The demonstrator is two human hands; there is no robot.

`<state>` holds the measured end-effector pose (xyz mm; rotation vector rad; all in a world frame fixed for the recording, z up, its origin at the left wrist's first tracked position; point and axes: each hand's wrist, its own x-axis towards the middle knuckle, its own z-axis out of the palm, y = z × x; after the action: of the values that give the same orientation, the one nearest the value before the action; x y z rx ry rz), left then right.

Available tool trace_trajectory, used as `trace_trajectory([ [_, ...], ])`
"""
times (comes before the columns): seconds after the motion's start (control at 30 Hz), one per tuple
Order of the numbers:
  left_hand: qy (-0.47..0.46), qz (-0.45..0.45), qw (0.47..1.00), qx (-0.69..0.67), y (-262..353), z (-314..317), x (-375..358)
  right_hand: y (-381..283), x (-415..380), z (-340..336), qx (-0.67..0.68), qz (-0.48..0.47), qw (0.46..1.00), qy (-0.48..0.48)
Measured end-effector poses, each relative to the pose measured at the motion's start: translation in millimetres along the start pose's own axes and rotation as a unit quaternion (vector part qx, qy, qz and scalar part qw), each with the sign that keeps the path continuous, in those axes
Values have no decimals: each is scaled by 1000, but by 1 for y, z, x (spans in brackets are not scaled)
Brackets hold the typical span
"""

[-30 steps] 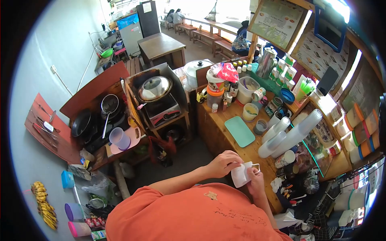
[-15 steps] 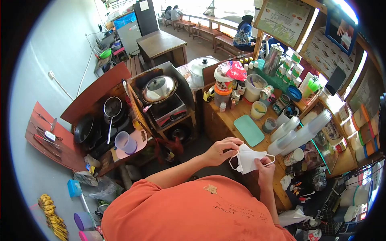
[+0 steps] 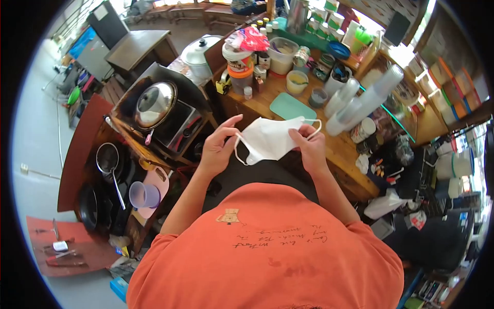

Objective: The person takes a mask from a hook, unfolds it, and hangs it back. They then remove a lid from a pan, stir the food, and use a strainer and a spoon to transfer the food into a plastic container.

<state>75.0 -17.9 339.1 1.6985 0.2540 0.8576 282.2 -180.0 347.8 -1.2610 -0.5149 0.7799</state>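
A white face mask [image 3: 270, 137] with ear loops is stretched between my two hands, in front of my orange shirt. My left hand [image 3: 218, 147] pinches the mask's left ear loop, its index finger raised. On the other side, my right hand [image 3: 311, 147] grips the right edge of the mask, thumb on the fabric, with the right loop showing above the fingers. Just beyond the mask, a pale green tray [image 3: 292, 107] lies on the wooden counter [image 3: 334, 154].
Left of me are a stove with a lidded pan [image 3: 156, 105], a purple cup [image 3: 144, 194] and a ladle [image 3: 117, 188]. Stacked plastic cups [image 3: 368, 103], tubs and a bucket [image 3: 239, 62] stand on the counter. A large lidded pot [image 3: 201, 54] is behind the stove.
My view has turned right and down. The mask has swung in front of my chest and is now spread wider, with my left hand moved out to its left loop.
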Motion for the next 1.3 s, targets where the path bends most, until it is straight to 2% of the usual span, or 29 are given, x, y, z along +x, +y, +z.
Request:
trace_trajectory([
  [0.2,2,-4,999,-43,-8,-35,-5,20,6,34,101,-2,995,-16],
  [0.33,-6,-31,995,-98,-17,-43,-5,32,3,57,95,9,995,-13],
  [0.4,25,-74,984,-163,-10,-34,-1,49,1,64,102,48,993,-24],
  [0.47,4,-101,982,-158,-12,-32,0,62,-4,71,113,53,992,-27],
  [0.53,-40,-248,945,-210,-23,-30,-1,62,-13,79,137,79,987,-40],
  [0.6,-27,-267,938,-220,-27,-22,1,68,-17,75,128,85,987,-37],
  [0.67,-31,-218,970,-106,-31,-17,5,72,-19,68,158,119,980,-34],
  [0.73,-33,-202,976,-72,-31,-11,11,70,-20,59,165,129,978,-5],
  [0.8,-17,-161,987,0,-28,-3,19,67,-22,43,291,181,939,-28],
  [0.93,-42,-121,986,103,-30,15,27,73,-24,29,290,114,950,-2],
  [0.97,-44,-119,986,103,-27,21,30,72,-24,27,292,112,950,0],
  [1.03,-57,-122,984,117,-19,35,35,69,-22,20,96,52,994,-2],
  [1.13,-77,-129,983,107,-18,52,42,77,-8,2,77,36,996,31],
  [1.2,-82,-130,983,98,-24,60,47,68,0,-15,114,40,993,17],
  [1.27,-80,-121,986,76,-38,65,53,55,7,-35,162,134,975,76],
  [1.3,-72,-139,986,60,-38,69,56,59,11,-51,185,102,976,60],
])
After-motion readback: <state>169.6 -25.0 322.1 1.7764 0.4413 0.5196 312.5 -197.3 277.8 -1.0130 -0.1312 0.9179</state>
